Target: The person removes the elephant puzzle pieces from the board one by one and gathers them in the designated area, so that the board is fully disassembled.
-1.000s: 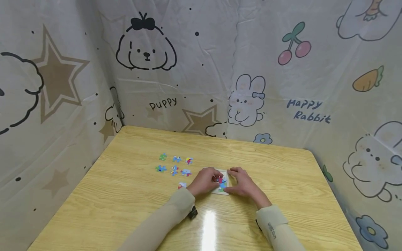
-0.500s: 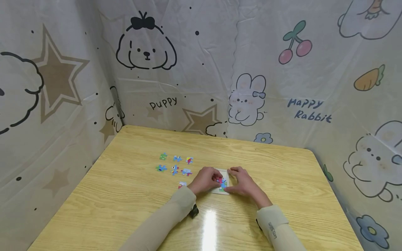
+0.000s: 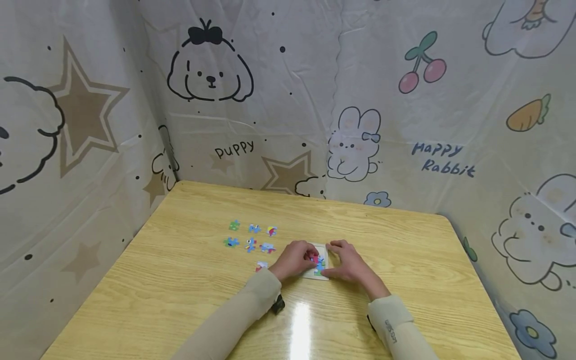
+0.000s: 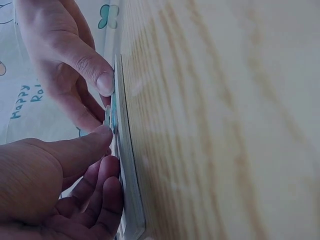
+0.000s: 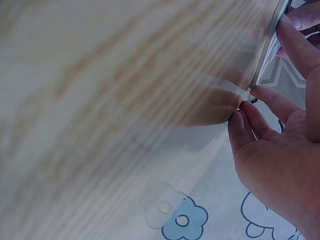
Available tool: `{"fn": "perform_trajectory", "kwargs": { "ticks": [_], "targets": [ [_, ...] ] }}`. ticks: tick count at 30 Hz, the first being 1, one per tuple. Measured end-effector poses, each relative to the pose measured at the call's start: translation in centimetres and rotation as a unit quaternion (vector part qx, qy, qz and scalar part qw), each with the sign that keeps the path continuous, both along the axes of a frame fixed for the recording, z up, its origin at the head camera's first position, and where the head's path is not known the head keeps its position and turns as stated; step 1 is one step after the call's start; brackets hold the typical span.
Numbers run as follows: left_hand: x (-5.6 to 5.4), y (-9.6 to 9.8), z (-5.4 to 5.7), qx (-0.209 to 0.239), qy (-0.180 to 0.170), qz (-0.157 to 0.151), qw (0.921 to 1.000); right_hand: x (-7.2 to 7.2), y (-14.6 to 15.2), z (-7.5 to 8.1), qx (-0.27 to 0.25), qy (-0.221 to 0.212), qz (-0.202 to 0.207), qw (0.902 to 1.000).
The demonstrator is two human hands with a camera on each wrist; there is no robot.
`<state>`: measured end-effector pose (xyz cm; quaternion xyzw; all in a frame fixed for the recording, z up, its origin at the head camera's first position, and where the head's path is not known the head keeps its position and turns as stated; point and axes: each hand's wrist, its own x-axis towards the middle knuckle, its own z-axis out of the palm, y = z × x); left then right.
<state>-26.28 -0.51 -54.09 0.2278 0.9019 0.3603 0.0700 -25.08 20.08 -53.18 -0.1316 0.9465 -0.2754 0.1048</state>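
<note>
My left hand (image 3: 293, 260) pinches a small jigsaw piece (image 4: 107, 116) between thumb and fingers, low over a pale puzzle tray (image 3: 321, 248). Blue, green and red jigsaw pieces (image 3: 320, 266) lie in the tray's right part, partly covered by my fingers. At the tray's right side my right hand (image 3: 348, 262) holds the edge, thumb at the near part and index finger by the far corner. The left wrist view shows the right thumb (image 4: 104, 82) against the tray, close to the left fingertips. Most of the tray's left part is hidden behind my left hand.
Several loose jigsaw pieces lie left of the tray in loose rows, among them a green one (image 3: 234, 225), a red and yellow one (image 3: 271, 231) and one near my left wrist (image 3: 261, 265). The wooden table (image 3: 396, 240) meets a printed curtain (image 3: 279, 100) behind it.
</note>
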Motion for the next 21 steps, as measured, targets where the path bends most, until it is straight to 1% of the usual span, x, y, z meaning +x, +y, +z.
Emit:
{"fn": "perform_trajectory", "kwargs": {
  "ticks": [5, 13, 21],
  "targets": [
    [0.1, 0.0, 0.1, -0.011, -0.004, 0.001, 0.9999, 0.0, 0.0, 0.1, 0.002, -0.002, -0.001, 1.0000],
    [0.2, -0.2, 0.5, -0.014, -0.003, -0.008, 0.9999, 0.0, 0.0, 0.0, 0.002, 0.000, -0.002, 1.0000],
    [0.2, -0.7, 1.5, -0.016, 0.006, -0.014, 0.9998, 0.1, 0.1, 0.0, 0.006, 0.005, 0.001, 1.0000]
  ]
}}
